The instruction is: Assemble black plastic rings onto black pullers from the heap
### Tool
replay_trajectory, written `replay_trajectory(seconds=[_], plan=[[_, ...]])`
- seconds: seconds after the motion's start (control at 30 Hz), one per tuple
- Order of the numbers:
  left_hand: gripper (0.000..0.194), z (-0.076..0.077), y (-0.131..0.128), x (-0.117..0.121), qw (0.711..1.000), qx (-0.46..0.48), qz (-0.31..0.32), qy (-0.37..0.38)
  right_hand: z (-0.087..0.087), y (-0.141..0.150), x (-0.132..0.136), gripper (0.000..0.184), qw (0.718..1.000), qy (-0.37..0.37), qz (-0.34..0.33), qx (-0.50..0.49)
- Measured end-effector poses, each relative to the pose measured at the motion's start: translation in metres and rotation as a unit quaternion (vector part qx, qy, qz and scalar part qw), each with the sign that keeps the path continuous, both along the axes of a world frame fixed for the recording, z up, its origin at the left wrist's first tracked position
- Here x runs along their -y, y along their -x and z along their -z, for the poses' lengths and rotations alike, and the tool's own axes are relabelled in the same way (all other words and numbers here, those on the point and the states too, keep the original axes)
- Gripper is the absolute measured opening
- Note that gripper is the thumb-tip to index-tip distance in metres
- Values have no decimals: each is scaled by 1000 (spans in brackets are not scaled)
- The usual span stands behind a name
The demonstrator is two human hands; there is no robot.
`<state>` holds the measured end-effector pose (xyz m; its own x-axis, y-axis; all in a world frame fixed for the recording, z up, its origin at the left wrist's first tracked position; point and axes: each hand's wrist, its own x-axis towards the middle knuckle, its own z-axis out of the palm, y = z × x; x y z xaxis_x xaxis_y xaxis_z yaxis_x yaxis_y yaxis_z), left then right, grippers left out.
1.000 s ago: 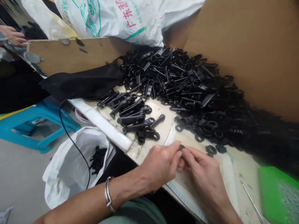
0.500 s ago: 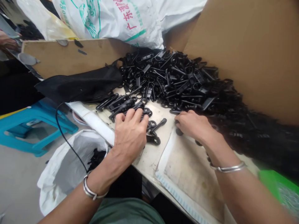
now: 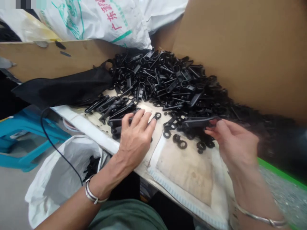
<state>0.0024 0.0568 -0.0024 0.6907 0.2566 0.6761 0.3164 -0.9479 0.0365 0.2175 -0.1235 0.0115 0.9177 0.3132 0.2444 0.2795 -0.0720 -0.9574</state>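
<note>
My left hand (image 3: 135, 139) lies palm down on a small row of black plastic clips (image 3: 112, 110) near the table's front edge, its fingers curled over a few of them. My right hand (image 3: 233, 142) is raised to the right, its thumb and fingers pinched on one long black plastic clip (image 3: 198, 122) held level above the table. A big heap of the same black clips (image 3: 168, 80) fills the back of the table. Several small black rings (image 3: 182, 143) lie loose between my two hands, on a worn white pad (image 3: 187, 169).
A brown cardboard wall (image 3: 240, 48) stands at the right and back. A black cloth bag (image 3: 69, 89) lies at the left. A white plastic bag (image 3: 59, 179) with black parts hangs below the table edge, a blue stool (image 3: 21, 137) beyond it. A green tray (image 3: 283, 188) sits at the right.
My right hand has drawn back from the heap toward the right with one long clip in its fingers. My left hand has stayed on the row of clips. The view shifted slightly.
</note>
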Motion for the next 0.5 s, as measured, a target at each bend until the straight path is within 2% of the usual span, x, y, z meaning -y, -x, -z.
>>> replay_trajectory(seconds=[0.07,0.13,0.27,0.4,0.5], plan=[[22,2,-7,15,997,-7,68,22,5,1,13,33,998,-10,-27,-53],[21,3,-16,31,988,-11,130,83,8,4,23,38,993,1,-60,-100],[33,3,-35,56,957,-42,216,188,11,17,33,40,980,25,-119,-159],[39,4,-42,62,950,-84,238,185,9,27,40,44,971,56,-144,-181],[35,2,-29,57,940,-32,236,244,8,29,51,48,966,103,-148,-185]])
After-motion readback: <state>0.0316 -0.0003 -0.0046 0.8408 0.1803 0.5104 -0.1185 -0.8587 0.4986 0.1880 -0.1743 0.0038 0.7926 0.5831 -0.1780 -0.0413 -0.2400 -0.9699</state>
